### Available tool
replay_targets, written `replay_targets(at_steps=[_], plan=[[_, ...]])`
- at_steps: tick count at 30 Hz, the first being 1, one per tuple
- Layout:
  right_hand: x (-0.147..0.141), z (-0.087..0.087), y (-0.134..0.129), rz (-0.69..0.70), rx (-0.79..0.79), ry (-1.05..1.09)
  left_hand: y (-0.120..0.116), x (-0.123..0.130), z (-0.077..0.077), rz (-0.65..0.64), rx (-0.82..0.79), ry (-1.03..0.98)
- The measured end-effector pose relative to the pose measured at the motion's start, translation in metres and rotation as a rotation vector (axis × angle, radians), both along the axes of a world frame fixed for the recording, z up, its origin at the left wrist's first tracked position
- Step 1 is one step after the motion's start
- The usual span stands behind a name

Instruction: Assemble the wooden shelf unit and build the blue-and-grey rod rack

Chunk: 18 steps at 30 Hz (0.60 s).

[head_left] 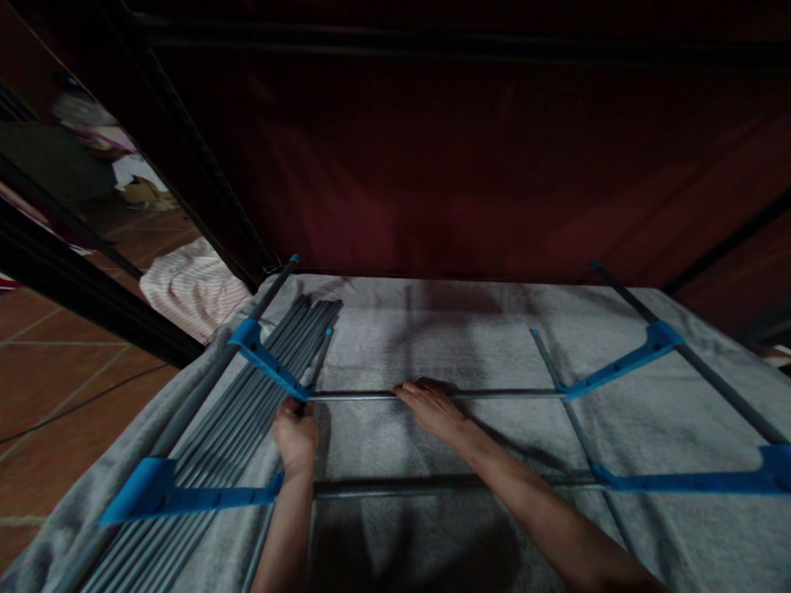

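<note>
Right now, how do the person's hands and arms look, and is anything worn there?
The left hand and right hand are ungloved. Both visible forearms are bare, with no sleeve, watch or bracelet. Fingers are too dim to rule out rings.

The metal frame (426, 487) is cut off — bottom and right edges.

Over the one gray blanket (371, 441) are four blue brackets (618, 368), four long tubes (729, 389), two crossbars (507, 394) and two hands (295, 432). Four blue caps (295, 259) show toward its far edge — and one bundle of rods (216, 445), too packed to count, lies on it.
</note>
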State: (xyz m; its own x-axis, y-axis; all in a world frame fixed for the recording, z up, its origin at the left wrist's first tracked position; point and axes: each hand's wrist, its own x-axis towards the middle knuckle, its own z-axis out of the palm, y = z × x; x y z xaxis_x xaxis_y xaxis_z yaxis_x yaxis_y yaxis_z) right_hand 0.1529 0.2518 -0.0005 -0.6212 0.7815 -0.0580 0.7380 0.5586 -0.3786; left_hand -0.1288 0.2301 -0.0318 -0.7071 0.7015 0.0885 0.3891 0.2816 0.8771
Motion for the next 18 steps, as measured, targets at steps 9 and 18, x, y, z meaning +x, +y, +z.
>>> replay_targets(at_steps=[9,18], plan=[[0.035,0.009,-0.032,-0.248,0.102,0.191,-0.001,-0.001,0.016,-0.041,-0.125,0.048],[0.216,-0.039,-0.094,-1.391,0.284,0.650,0.005,-0.001,0.033,-0.030,-0.268,-0.011]])
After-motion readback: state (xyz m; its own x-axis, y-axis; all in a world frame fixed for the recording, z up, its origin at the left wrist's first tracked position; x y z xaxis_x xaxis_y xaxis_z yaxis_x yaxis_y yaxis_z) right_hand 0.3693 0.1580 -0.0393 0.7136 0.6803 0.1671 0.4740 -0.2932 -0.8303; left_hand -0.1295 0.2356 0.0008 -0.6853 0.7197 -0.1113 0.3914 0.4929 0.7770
